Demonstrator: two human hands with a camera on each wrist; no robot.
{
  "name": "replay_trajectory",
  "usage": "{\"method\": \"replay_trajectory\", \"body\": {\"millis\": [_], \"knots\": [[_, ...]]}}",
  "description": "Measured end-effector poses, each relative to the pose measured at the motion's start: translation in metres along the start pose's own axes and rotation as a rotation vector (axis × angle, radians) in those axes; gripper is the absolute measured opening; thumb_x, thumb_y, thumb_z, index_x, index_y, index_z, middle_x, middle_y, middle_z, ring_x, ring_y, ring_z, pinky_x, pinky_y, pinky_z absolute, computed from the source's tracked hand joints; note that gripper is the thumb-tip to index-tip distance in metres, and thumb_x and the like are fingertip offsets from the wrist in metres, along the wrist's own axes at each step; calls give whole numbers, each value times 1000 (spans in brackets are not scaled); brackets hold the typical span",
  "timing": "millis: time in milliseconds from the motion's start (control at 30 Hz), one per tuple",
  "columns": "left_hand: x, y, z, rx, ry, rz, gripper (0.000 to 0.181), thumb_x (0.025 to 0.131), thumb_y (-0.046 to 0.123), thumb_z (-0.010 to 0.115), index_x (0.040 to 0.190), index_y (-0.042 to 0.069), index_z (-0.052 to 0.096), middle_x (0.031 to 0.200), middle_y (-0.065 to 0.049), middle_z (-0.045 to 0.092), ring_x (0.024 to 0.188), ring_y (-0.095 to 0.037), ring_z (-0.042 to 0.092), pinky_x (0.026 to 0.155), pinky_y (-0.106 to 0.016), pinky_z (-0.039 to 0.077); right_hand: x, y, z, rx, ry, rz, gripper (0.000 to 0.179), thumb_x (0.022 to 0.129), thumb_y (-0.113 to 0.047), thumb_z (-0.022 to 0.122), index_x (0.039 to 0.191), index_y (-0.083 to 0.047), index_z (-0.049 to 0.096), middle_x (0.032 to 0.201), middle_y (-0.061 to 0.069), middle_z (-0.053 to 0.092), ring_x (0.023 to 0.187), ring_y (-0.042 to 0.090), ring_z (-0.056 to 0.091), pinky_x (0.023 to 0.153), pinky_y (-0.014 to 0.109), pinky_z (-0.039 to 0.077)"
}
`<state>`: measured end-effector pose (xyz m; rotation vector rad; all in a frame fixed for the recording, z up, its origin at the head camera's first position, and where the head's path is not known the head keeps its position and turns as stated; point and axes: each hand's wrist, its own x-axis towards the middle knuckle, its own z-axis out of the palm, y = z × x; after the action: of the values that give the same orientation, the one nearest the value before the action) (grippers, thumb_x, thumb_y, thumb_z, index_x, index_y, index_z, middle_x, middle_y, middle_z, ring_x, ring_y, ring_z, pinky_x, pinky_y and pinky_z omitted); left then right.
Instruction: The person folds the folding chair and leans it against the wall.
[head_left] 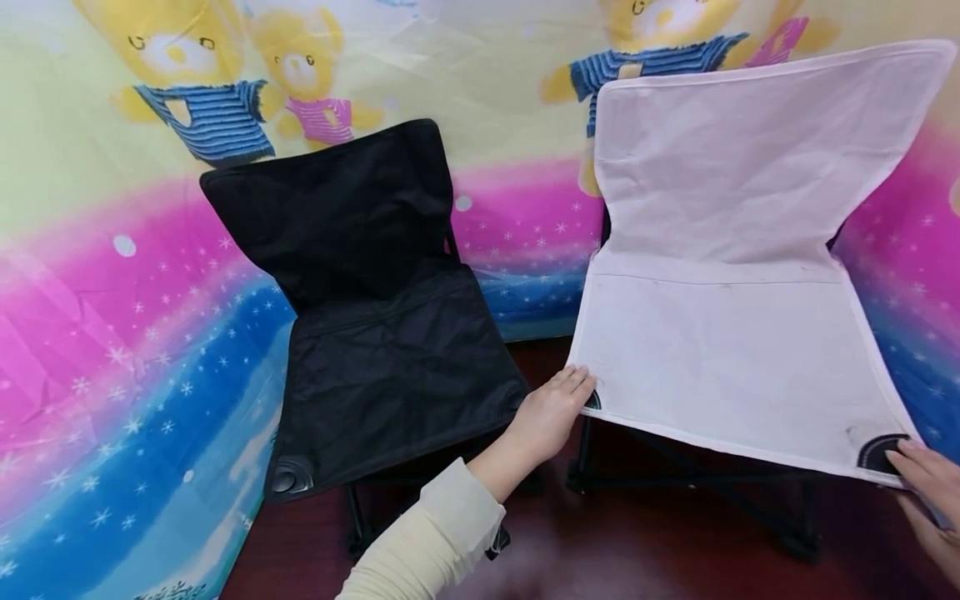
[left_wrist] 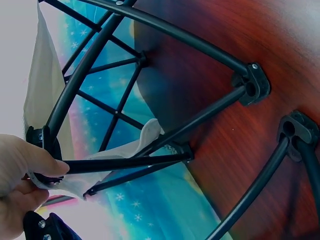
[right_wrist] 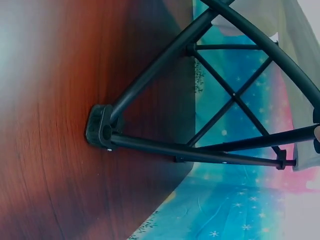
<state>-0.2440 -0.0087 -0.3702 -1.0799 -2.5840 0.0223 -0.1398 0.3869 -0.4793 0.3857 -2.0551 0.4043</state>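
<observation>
A white folding chair [head_left: 735, 333] stands unfolded on the right in the head view. My left hand [head_left: 551, 408] grips its front left seat corner, fingers on the fabric; in the left wrist view the thumb lies by the black corner joint [left_wrist: 42, 137]. At the front right corner my right hand [head_left: 930, 483] holds the seat edge, fingers over the black corner patch [head_left: 883, 452]. Just a fingertip of it shows at the right wrist view's edge, beside a dark frame tube [right_wrist: 270, 139]. Black crossed legs [right_wrist: 165, 147] with plastic feet [right_wrist: 100, 127] support the chair.
A black folding chair [head_left: 375, 367] stands unfolded to the left, its near seat corner close to my left forearm. Under both chairs is a dark red wood-grain surface [head_left: 570, 558]. Behind them hangs a colourful sheet [head_left: 135, 350] printed with bears and snowflakes.
</observation>
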Motion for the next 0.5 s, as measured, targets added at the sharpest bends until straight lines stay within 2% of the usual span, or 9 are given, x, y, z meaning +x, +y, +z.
{"method": "replay_trajectory", "body": {"millis": [100, 233, 267, 333, 400, 433, 500], "knots": [[0, -2, 1, 1, 23, 15, 40, 83, 7, 56, 123, 11, 50, 125, -2, 47, 116, -11, 40, 91, -19, 34, -10, 17, 6, 28, 35, -35, 56, 91, -42, 33, 118, 4, 51, 124, 15, 44, 120, 17, 35, 100, 34, 24], [-1, -4, 2, -8, 66, 38, 39, 82, 7, 57, 120, 10, 52, 123, -3, 49, 114, -11, 41, 90, -19, 35, 6, 2, 1, 48, 41, -58, 60, 91, -43, 32, 115, 8, 51, 128, 0, 40, 119, 9, 33, 100, 27, 24], [-1, -4, 2, -4, 76, 48, 38, 82, 7, 58, 119, 9, 53, 122, -3, 49, 114, -11, 42, 90, -19, 35, 9, -2, 1, 61, 59, -58, 59, 91, -43, 34, 113, 9, 52, 127, 0, 41, 118, 6, 33, 99, 25, 24], [-1, -4, 2, 5, 91, 69, 37, 81, 7, 58, 118, 8, 54, 121, -4, 50, 113, -12, 43, 90, -20, 34, 13, -5, -1, 77, 46, -60, 64, 90, -45, 33, 110, 13, 52, 127, 0, 40, 118, 3, 32, 99, 24, 24], [-1, -5, 2, 13, 93, 87, 36, 81, 6, 59, 117, 7, 54, 120, -5, 51, 112, -12, 44, 92, -20, 32, -1, 17, 8, 94, 70, -66, 58, 90, -42, 36, 112, 10, 53, 125, 5, 44, 117, 7, 35, 99, 25, 25], [-1, -5, 1, 16, 91, 95, 36, 81, 6, 59, 117, 7, 54, 120, -5, 51, 112, -12, 44, 93, -20, 31, -10, 29, 11, 112, 63, -47, 48, 90, -33, 43, 111, 8, 54, 123, 11, 46, 117, 11, 37, 99, 27, 25], [-1, -5, 0, 19, 83, 112, 37, 80, 5, 59, 117, 6, 54, 120, -6, 51, 113, -13, 43, 94, -20, 29, -39, 71, 25, 132, 59, -47, 46, 88, -32, 47, 110, 8, 55, 121, 15, 48, 116, 18, 40, 99, 30, 26]]}}
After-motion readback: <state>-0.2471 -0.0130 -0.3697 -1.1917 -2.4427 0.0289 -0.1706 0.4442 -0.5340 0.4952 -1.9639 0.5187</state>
